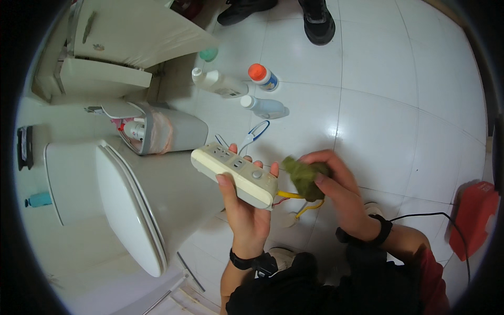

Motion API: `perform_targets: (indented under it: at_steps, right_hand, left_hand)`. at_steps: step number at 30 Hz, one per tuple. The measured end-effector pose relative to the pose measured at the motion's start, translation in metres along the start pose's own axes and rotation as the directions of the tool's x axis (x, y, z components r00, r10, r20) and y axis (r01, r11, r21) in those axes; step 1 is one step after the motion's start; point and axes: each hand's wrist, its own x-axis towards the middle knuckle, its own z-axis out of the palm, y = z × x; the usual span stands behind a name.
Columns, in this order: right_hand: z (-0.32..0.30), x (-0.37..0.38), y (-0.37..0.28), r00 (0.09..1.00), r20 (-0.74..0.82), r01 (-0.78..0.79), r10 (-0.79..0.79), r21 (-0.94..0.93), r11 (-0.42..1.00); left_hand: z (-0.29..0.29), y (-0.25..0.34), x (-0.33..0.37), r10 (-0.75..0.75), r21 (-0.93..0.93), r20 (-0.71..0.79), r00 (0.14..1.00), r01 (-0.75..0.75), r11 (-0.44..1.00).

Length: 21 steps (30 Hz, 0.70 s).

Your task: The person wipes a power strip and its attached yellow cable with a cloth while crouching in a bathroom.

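A cream-coloured power strip lies tilted across my left hand, its sockets and a round button facing up. My left thumb presses its near side while the fingertips show along the far edge. From its right end comes a yellow cable, with a thin red wire beside it. My right hand is closed round a bunched olive-green cloth, slightly blurred, just right of the strip's end. The cloth covers part of the yellow cable.
Beyond my hands, a white bottle, an orange-capped bottle and a pale blue bottle stand on the tiles. A grey bin and a toilet are at left. Another person's shoes show at the top; a red case sits right.
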Motion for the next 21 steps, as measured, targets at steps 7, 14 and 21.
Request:
perform_targets:
  at_steps: [7,14,21]
  right_hand:
    - [-0.006,0.004,0.026,0.963,0.198,-0.160,0.183,-0.128,0.979]
    - [-0.018,0.005,0.037,0.941,0.273,-0.122,0.199,-0.274,0.954]
    - [-0.031,-0.006,0.053,0.916,0.275,-0.255,0.292,-0.162,0.953]
  left_hand:
    - [0.001,-0.004,-0.004,-0.026,-0.009,0.005,1.000,0.027,1.000]
    - [0.000,-0.015,0.001,-0.149,0.111,0.003,0.989,0.148,0.983]
    - [-0.003,-0.013,0.012,-0.176,0.076,-0.035,0.984,0.179,0.981]
